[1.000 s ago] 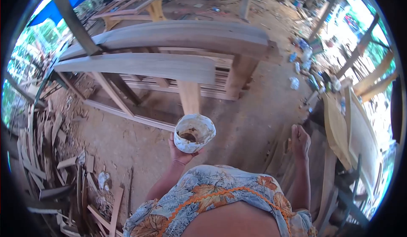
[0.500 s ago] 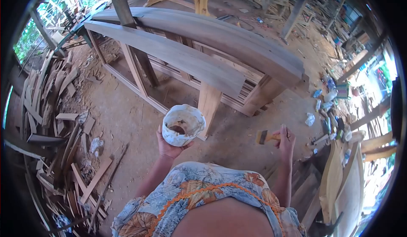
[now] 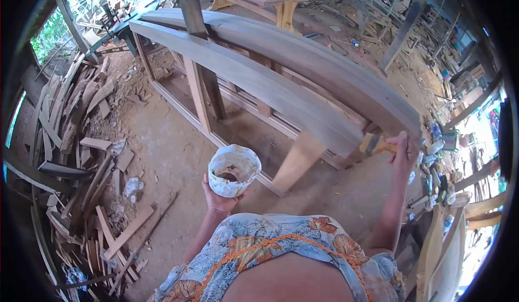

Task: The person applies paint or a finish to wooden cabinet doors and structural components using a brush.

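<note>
My left hand (image 3: 220,200) cups a white tub (image 3: 235,187) from below, its rim ragged and its inside stained, with some dark stuff at the bottom. My right hand (image 3: 404,148) is closed around the handle of a paintbrush (image 3: 373,144). The brush's bristles are right at the near end of a long wooden plank (image 3: 259,78), which forms the top edge of a wooden frame. Behind that plank runs a second, thicker curved wooden beam (image 3: 324,69). A pale wooden leg (image 3: 297,164) stands under the near end of the plank.
Scrap wood (image 3: 81,113) is heaped along the left side. A roof post (image 3: 189,5) rises through the frame. At the back stands a wooden table frame (image 3: 286,15). Bottles and plastic litter (image 3: 435,164) lie at the right, beside carved boards (image 3: 446,253).
My right hand has moved up and to the right, bringing the paintbrush to the plank's end. The tub stays in my left hand. The view has shifted slightly.
</note>
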The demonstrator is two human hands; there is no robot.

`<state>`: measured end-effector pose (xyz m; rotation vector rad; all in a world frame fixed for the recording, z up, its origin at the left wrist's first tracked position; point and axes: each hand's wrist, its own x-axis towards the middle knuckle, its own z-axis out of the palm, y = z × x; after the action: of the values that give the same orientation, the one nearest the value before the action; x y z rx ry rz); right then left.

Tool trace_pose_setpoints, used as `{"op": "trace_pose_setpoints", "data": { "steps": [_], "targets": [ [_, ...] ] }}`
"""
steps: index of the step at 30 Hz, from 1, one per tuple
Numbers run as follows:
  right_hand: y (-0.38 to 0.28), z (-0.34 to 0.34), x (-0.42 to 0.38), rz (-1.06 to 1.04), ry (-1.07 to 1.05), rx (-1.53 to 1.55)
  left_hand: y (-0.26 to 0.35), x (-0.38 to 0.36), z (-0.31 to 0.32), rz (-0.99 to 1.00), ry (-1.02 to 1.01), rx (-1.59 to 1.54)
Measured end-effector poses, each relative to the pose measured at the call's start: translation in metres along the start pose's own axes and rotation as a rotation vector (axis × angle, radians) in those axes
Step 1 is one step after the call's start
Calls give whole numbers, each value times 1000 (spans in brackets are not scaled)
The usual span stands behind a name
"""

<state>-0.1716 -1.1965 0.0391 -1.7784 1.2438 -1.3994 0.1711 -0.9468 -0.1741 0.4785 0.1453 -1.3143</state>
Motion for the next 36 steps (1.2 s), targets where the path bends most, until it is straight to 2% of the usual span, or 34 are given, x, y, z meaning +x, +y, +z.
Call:
{"op": "trace_pose_setpoints", "data": {
  "steps": [1,5,7,8,10,13,19,22,26,28,29,30,32,34,36],
  "targets": [
    [-7,21,3,-10,50,-49,25,7,-8,-23,-14,10],
    [-7,99,14,55,32,-218,129,15,-32,-25,7,55],
    [1,136,25,-208,114,-521,176,19,-57,-56,-61,35],
    [-7,156,23,-214,108,-519,198,23,-70,-50,-61,29],
    [-46,195,14,-149,113,-715,236,29,-78,-25,18,59],
    [-40,231,17,-184,84,-867,274,45,-78,22,48,59],
    [-70,300,41,-58,-27,-856,316,103,-74,57,-69,-51],
    [-74,341,58,-134,-79,-865,328,128,-59,42,33,-35],
    [-102,415,76,-202,-142,-567,359,158,-48,10,44,-2],
    [-118,451,85,-224,-209,-511,378,165,-40,76,57,36],
    [-125,472,88,-156,-267,-423,381,166,-29,148,110,41],
    [-133,492,92,-95,-323,-334,389,170,-25,126,107,52],
    [-126,533,101,-253,-371,-335,406,181,-25,123,92,-86],
    [-134,572,104,-443,-341,-322,422,196,-25,83,25,-69],
    [-137,613,103,-521,-340,-281,437,210,-21,57,85,-105]
  ]
}}
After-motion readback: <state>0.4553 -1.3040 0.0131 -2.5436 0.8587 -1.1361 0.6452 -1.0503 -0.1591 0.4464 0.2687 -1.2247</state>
